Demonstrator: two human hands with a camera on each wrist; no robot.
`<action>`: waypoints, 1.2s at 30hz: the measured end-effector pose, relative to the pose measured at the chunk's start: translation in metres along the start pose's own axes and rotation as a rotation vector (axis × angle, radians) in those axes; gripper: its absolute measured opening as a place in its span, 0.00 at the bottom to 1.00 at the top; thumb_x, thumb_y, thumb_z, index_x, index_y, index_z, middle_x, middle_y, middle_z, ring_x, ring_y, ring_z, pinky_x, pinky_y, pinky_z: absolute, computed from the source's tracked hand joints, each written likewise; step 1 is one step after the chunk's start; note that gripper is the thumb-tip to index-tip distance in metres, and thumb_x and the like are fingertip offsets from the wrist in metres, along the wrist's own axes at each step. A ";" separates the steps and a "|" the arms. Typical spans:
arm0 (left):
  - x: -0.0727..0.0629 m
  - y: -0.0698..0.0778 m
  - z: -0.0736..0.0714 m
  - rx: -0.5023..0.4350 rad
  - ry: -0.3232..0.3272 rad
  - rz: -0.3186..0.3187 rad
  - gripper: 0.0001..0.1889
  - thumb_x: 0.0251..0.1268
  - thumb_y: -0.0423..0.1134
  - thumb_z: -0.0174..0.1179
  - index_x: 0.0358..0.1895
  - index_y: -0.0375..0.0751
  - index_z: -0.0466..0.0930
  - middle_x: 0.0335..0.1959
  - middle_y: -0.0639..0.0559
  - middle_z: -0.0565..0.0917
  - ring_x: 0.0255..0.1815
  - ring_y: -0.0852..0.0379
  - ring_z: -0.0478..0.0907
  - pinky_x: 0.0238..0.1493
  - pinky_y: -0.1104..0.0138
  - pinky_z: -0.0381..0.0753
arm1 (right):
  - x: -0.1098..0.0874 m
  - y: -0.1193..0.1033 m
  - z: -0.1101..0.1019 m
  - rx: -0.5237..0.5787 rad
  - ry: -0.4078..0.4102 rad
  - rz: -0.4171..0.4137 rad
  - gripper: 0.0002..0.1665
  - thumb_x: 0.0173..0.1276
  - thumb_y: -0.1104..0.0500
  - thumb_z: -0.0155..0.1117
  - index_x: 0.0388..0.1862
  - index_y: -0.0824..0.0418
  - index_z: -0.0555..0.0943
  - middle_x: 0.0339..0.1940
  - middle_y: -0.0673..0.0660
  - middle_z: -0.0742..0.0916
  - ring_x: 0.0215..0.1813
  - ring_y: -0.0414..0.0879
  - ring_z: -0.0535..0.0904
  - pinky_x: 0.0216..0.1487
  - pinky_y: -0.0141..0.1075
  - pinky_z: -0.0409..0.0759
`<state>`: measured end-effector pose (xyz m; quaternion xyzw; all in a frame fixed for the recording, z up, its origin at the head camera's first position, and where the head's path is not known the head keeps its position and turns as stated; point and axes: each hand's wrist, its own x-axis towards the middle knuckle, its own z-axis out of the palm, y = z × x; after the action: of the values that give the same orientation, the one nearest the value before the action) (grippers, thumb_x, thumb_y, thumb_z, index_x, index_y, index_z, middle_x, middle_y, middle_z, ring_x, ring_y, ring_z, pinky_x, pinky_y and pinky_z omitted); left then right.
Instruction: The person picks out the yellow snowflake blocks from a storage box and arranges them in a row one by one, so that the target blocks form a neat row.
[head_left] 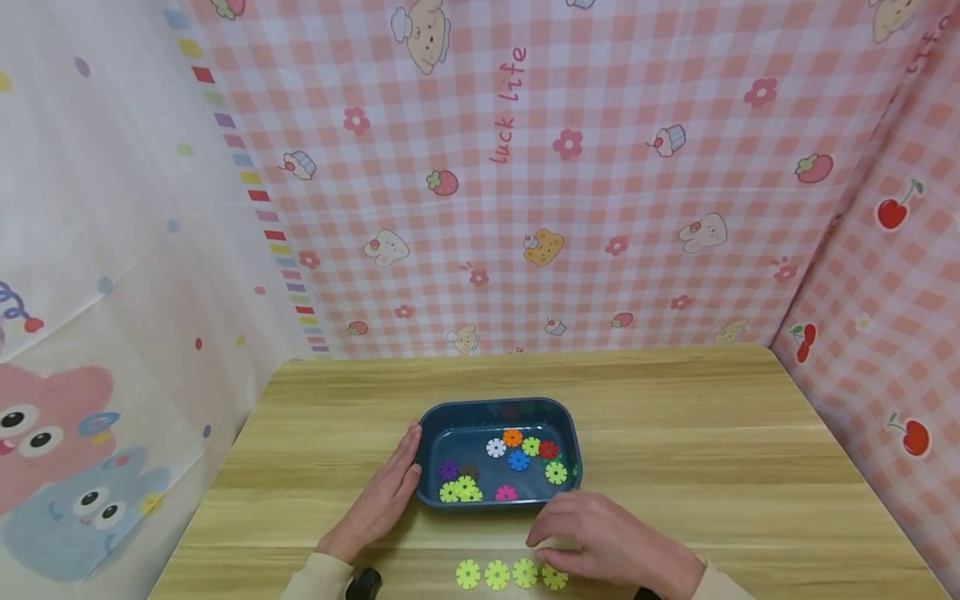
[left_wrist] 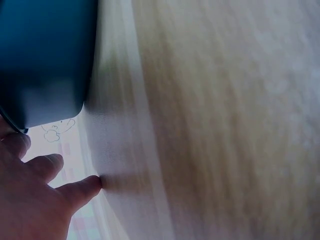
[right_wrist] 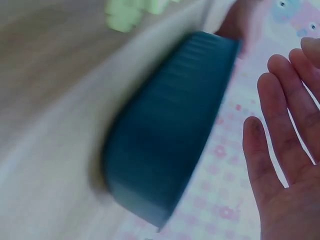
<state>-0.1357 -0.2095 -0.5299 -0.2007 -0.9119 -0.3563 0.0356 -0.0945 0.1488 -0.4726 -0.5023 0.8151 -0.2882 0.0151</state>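
A dark blue rectangular tray (head_left: 491,507) holds notched plastic discs in several colours. My left hand (head_left: 378,502) rests along its left side, fingers mostly straight against the wall; the left wrist view shows that hand (left_wrist: 37,187) beside the tray's outer side (left_wrist: 47,55). In front of the tray lies a row of several yellow-green discs (head_left: 497,575). Over the row's right end hovers my right hand (head_left: 603,537), partly covering the last disc (head_left: 554,578). Seen in the right wrist view, the right hand (right_wrist: 287,165) has extended fingers and holds nothing.
Inside the tray are a white disc (head_left: 496,448), an orange disc (head_left: 513,437), a blue disc (head_left: 518,461), a pink disc (head_left: 506,493) and a clump of yellow-green discs (head_left: 465,483). The wood-grain table (head_left: 675,433) meets patterned curtains (head_left: 480,208) behind.
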 end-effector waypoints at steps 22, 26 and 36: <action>0.001 0.000 0.000 -0.006 0.000 0.008 0.29 0.85 0.36 0.45 0.82 0.31 0.52 0.83 0.38 0.53 0.82 0.41 0.52 0.77 0.45 0.55 | 0.061 0.007 -0.026 -0.093 0.175 -0.096 0.07 0.70 0.57 0.73 0.46 0.52 0.90 0.45 0.43 0.90 0.52 0.38 0.85 0.56 0.36 0.83; 0.001 0.001 -0.001 -0.006 0.000 0.007 0.29 0.85 0.35 0.45 0.82 0.30 0.52 0.83 0.38 0.53 0.82 0.42 0.52 0.77 0.45 0.55 | 0.073 0.009 -0.038 -0.123 0.115 -0.073 0.08 0.71 0.55 0.73 0.47 0.52 0.90 0.45 0.43 0.90 0.51 0.37 0.84 0.57 0.37 0.83; 0.000 0.000 0.000 -0.007 -0.003 -0.002 0.29 0.85 0.35 0.45 0.82 0.32 0.52 0.83 0.38 0.53 0.82 0.42 0.52 0.77 0.45 0.55 | 0.106 0.021 -0.047 -0.081 -0.162 0.027 0.15 0.73 0.54 0.71 0.57 0.51 0.88 0.53 0.43 0.88 0.60 0.39 0.81 0.65 0.37 0.78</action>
<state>-0.1360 -0.2097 -0.5295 -0.2003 -0.9110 -0.3590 0.0330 -0.1787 0.0892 -0.4150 -0.5132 0.8289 -0.2131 0.0647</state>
